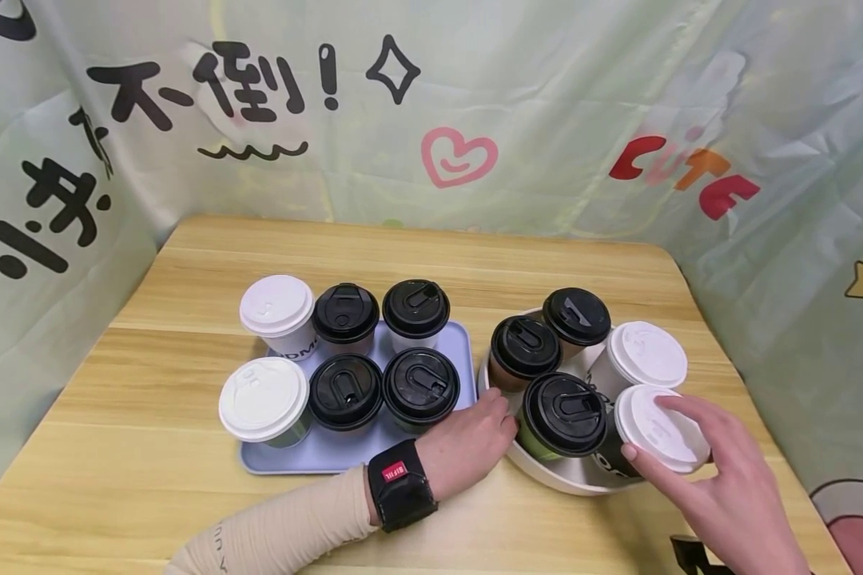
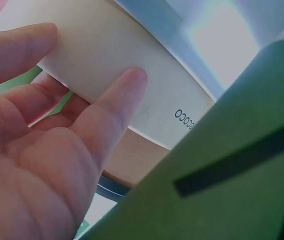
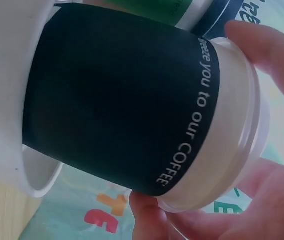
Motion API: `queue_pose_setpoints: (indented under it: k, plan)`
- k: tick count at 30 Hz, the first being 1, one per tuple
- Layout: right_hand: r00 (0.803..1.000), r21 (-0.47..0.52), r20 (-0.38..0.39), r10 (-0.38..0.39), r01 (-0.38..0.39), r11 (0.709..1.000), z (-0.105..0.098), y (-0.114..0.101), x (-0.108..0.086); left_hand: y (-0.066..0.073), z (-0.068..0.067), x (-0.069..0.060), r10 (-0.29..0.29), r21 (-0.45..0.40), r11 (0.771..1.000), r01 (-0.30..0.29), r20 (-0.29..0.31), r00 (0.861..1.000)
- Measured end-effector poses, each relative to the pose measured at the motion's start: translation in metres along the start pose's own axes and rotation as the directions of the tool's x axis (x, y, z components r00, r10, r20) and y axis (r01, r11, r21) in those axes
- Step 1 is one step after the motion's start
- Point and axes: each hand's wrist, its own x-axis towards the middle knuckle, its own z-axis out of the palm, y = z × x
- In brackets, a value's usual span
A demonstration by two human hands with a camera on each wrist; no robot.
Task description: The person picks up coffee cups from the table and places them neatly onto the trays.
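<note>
My right hand (image 1: 726, 471) grips the white lid of a paper coffee cup (image 3: 122, 100) with a black sleeve, thumb on one side and fingers on the other. This cup stands at the near right inside a round white tray (image 1: 546, 475). At the tray's left side, my left hand (image 1: 471, 443) pinches its raised wall (image 2: 102, 55), some fingers outside and others reaching behind the edge. Beside the gripped cup are a green cup (image 1: 564, 415) with a black lid and a white-lidded cup (image 1: 643, 355). Two brown cups with black lids (image 1: 525, 346) stand farther back.
A blue rectangular tray (image 1: 463, 351) on the left bears several lidded cups in two rows, white lids (image 1: 264, 398) at its left, black ones (image 1: 345, 391) beside them. My left forearm crosses its near right corner. Printed curtains (image 1: 546, 120) surround the wooden table (image 1: 151, 383).
</note>
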Motion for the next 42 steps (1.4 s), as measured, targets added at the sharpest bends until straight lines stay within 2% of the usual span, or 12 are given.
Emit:
queue_pose_setpoints:
  k: [6, 15, 24, 30, 38, 42]
  plan:
    - [0.999, 0.001, 0.02, -0.044, 0.044, 0.999, 0.0042, 0.0011, -0.0007, 0.0001, 0.0008, 0.0008, -0.004, 0.002, 1.0, 0.004, 0.0, 1.0]
    - [0.998, 0.008, 0.015, -0.065, 0.064, 0.998, 0.0073, 0.0038, -0.0004, 0.0005, 0.0024, 0.0023, -0.007, 0.003, 1.0, 0.007, -0.014, 1.0]
    - [0.998, 0.017, 0.024, -0.053, 0.053, 0.998, 0.0088, 0.0071, -0.0004, 0.0006, 0.0008, 0.0018, -0.007, 0.003, 1.0, 0.007, -0.014, 1.0]
    - [0.997, -0.001, 0.072, -0.012, 0.012, 1.0, 0.0065, 0.0064, -0.0004, 0.0005, 0.0023, 0.0007, 0.0, 0.023, 1.0, 0.001, -0.039, 0.999]
    - [0.996, 0.037, 0.067, -0.053, 0.05, 0.998, 0.006, 0.0072, -0.0012, -0.0009, 0.002, -0.0015, -0.002, -0.004, 1.0, 0.001, -0.072, 0.997]
    - [0.994, 0.053, 0.099, -0.04, 0.035, 0.998, 0.0044, 0.0085, -0.002, -0.0009, 0.0001, -0.0033, 0.001, -0.002, 1.0, -0.001, -0.087, 0.996]
